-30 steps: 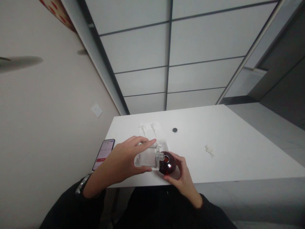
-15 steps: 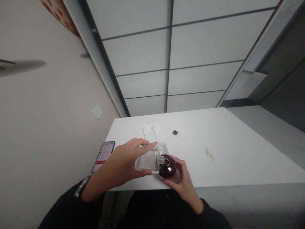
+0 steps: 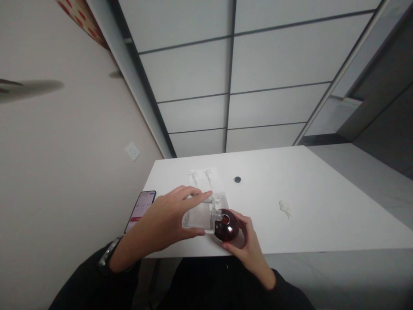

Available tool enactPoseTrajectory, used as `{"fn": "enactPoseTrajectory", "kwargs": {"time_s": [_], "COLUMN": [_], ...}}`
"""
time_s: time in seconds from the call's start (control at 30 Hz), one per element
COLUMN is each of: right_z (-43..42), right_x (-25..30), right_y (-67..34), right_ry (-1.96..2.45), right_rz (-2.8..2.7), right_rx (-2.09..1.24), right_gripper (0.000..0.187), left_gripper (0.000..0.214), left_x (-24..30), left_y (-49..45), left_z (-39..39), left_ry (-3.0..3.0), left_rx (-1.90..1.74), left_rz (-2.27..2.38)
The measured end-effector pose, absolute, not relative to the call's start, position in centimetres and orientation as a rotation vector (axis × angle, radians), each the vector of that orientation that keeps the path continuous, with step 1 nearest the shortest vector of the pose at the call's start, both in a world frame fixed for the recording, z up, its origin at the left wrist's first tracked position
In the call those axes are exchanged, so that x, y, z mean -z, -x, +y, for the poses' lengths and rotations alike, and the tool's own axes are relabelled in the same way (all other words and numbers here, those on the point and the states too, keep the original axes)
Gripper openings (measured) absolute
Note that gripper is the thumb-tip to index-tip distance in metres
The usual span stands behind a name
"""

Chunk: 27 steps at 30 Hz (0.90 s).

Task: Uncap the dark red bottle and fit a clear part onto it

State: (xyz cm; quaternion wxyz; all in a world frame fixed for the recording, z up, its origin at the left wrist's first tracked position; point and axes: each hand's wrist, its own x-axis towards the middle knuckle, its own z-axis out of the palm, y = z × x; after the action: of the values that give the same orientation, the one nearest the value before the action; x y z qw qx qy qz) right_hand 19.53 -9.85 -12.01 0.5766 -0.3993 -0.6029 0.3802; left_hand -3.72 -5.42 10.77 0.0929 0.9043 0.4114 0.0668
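Observation:
My left hand (image 3: 171, 217) is wrapped round a clear glass bottle (image 3: 200, 216), which lies tipped on its side in the air with its threaded neck pointing right. The neck reaches the opening of a round dark red bottle (image 3: 226, 230). Whether clear liquid is running between the two is too small to tell. My right hand (image 3: 247, 237) grips the red bottle from the right, thumb in front and fingers behind, near the table's front edge. Part of the clear bottle is hidden behind my left fingers.
Behind my hands, white pump heads (image 3: 208, 173) lie on a pale sheet. A small dark cap (image 3: 238, 179) sits farther back, and a crumpled whitish scrap (image 3: 285, 209) lies to the right. A phone (image 3: 141, 211) rests at the white table's (image 3: 322, 193) left edge, beside the wall.
Almost nothing differs. Both hands keep their hold, and the clear bottle stays tipped at the red bottle's opening, perhaps shifted very slightly left.

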Motion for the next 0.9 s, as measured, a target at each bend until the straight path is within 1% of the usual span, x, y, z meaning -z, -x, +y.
{"fn": "enactPoseTrajectory", "kwargs": {"time_s": [0.37, 0.6, 0.9], "right_z": [-9.88, -9.85, -9.88], "right_x": [11.42, 11.54, 11.41], "right_y": [-19.84, -19.69, -19.66], "right_ry": [0.946, 0.933, 0.942], "right_rz": [-1.436, -1.438, -1.440], "right_rx": [-0.910, -0.895, -0.893], "right_gripper": [0.076, 0.075, 0.076], "left_gripper": [0.076, 0.080, 0.079], "left_x": [-10.84, -11.09, -11.52], "left_y": [3.76, 3.63, 3.14], "left_z": [-5.40, -5.32, -5.32], "left_ry": [-2.705, -2.730, -2.772], "left_rx": [-0.202, -0.173, -0.079], "left_rz": [1.200, 1.201, 1.222]}}
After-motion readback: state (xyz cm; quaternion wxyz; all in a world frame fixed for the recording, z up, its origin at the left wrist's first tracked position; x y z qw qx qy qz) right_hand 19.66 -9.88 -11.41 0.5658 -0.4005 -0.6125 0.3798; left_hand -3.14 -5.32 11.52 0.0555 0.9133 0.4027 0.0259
